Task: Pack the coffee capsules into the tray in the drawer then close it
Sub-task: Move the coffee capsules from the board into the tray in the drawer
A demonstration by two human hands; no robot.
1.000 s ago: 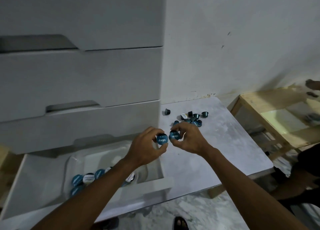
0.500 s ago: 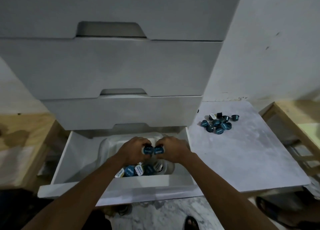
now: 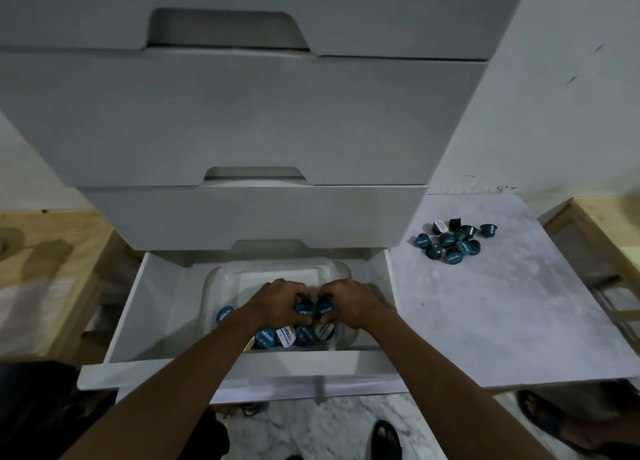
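Observation:
The bottom drawer [image 3: 145, 307] of the white cabinet stands pulled out, with a clear plastic tray [image 3: 221, 279] inside it. Several blue-lidded coffee capsules [image 3: 265, 336] lie along the tray's near side. My left hand [image 3: 277, 303] grips one blue capsule [image 3: 304, 311] low inside the tray. Right beside it, my right hand [image 3: 349, 303] grips another blue capsule [image 3: 324, 310]. The two hands nearly touch. A loose pile of capsules [image 3: 450, 243] sits on the marble table to the right.
The marble table [image 3: 502, 314] adjoins the drawer's right side. Closed cabinet drawers [image 3: 242, 120] rise above the open one. Wooden furniture stands at the far left [image 3: 41, 251] and far right [image 3: 609, 238]. Sandalled feet [image 3: 384, 439] show on the floor below.
Both hands carried a capsule each from the table's pile leftward over the drawer, then lowered into the tray. The view swung left with them.

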